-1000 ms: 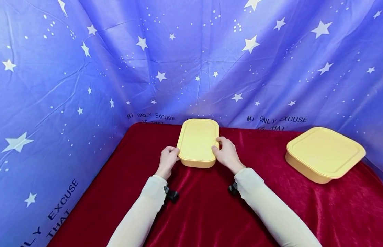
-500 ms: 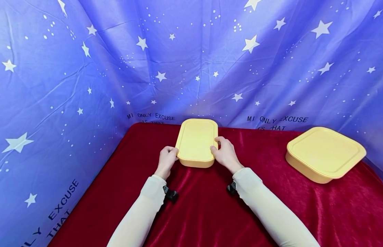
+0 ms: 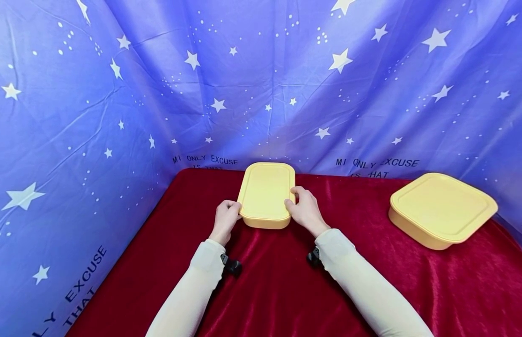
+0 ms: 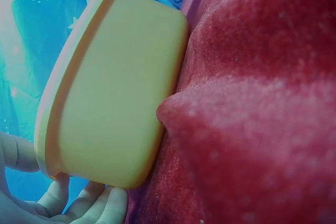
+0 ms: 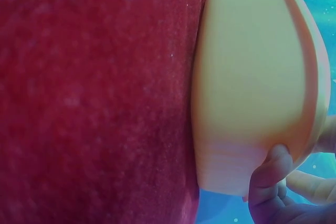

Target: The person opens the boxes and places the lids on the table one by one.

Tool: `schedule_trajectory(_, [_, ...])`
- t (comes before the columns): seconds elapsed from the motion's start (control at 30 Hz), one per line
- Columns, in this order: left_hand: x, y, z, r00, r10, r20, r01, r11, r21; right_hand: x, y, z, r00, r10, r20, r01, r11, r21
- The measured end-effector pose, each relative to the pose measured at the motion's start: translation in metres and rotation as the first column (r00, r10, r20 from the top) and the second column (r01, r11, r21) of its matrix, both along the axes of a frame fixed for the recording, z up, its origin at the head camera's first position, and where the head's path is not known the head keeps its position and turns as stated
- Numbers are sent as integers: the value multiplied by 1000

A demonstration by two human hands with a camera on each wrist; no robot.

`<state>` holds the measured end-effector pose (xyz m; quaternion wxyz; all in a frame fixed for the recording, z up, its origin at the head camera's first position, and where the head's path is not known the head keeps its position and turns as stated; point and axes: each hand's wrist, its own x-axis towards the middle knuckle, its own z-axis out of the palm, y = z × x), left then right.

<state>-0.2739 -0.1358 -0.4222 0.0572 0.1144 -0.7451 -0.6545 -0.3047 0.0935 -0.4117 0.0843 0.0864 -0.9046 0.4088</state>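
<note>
A yellow lidded food container (image 3: 267, 193), a rounded rectangle, rests on the red cloth in the middle of the head view. On its left side, near the front corner, my left hand (image 3: 225, 219) holds the rim, thumb by the lid edge and fingers against the wall below. My right hand (image 3: 307, 211) grips the right side, with the thumb at the lid's edge. The left wrist view shows the container's plain front wall (image 4: 115, 93) and the fingers (image 4: 55, 198) at its side. In the right wrist view one curled finger (image 5: 275, 166) touches the wall under the rim.
A second, larger-looking yellow lidded container (image 3: 444, 208) sits at the right of the table. Red velvet cloth (image 3: 269, 285) with folds covers the tabletop. A blue curtain (image 3: 269, 89) with white stars hangs along the back and left.
Both hands and the held container have shifted slightly to the left in the head view. Their grip looks the same, and the second container stays in place.
</note>
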Motion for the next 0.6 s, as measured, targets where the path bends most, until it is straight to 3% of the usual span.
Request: schedule_trajectory(0.6, [1, -4, 3, 999, 26, 20, -26, 1000, -3, 0, -7, 1, 999, 6, 43, -5, 1000, -12])
